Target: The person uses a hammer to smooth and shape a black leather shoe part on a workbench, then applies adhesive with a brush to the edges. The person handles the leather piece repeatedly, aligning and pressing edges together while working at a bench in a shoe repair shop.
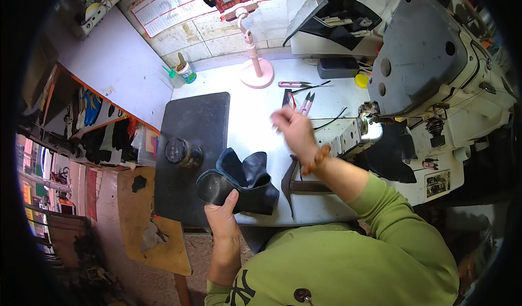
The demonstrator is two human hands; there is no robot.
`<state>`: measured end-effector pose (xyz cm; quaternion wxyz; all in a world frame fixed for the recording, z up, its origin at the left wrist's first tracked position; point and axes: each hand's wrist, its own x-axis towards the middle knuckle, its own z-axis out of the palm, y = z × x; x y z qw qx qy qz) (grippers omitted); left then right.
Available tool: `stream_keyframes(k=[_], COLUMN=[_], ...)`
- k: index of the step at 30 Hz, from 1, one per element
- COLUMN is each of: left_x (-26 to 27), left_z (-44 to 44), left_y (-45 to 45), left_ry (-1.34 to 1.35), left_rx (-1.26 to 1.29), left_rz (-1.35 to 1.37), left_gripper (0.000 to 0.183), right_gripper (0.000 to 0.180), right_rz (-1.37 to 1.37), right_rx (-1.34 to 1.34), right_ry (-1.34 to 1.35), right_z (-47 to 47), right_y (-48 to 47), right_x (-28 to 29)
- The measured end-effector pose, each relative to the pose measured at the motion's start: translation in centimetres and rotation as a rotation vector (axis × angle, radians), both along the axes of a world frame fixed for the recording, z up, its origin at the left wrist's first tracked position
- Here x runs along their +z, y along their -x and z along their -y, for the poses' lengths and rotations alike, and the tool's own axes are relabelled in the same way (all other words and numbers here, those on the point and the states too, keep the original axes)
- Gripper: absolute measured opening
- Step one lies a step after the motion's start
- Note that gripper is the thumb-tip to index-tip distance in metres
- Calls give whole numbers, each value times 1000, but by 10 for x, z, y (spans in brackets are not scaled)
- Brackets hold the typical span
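My left hand [223,216] grips a black leather shoe upper [255,198] near the table's front edge, thumb on its outer face. The piece stands curved open, with a dark bluish lining showing inside. My right hand [297,128], blurred and with its fingers curled, is over the white table; whether it holds anything cannot be made out. Just beyond it lie pink-handled thread snips [306,104] and a red loop [291,100]. A shoemaker's hammer [287,185] rests below my right wrist, its handle partly hidden by the forearm.
A black work mat [195,118] bears a dark, stained jar [183,153] at left. At right stands a grey sewing machine [420,57]. A pink phone stand [257,71], a second pair of snips [294,84] and a black box [337,67] are at the back.
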<state>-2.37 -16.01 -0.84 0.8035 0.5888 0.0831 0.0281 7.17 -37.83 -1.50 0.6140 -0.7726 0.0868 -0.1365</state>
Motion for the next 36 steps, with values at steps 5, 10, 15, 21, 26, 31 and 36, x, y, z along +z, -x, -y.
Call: stream_keyframes(k=[5,10,15,21,26,31,36], left_x=[-3,0,7,11,14,14,8], left_z=[-10,-21,-36,-46,-55,-56,-40], left_y=[-2,3,10,8,0,-11,-16], left_ry=[111,237,186,103,50,30,-16], left_rx=[-4,-3,27,27,-145,-325,-336], left_rz=[-115,-82,-61,-68,-104,-174,-161], left_gripper=[26,28,22,17,24,20,19], right_gripper=[31,64,80,30,24,13,13], right_rz=[-251,-641,-723,-770,160,199,-42], right_rx=[-453,-348,-221,-380,-579,307,646], right_ry=[226,643,673,505,406,36,-108], right_z=[56,84,102,114,51,-31,-65], right_y=[-57,-76,-98,-107,-64,44,90], right_x=[-28,-49,-71,-82,-26,9,-15])
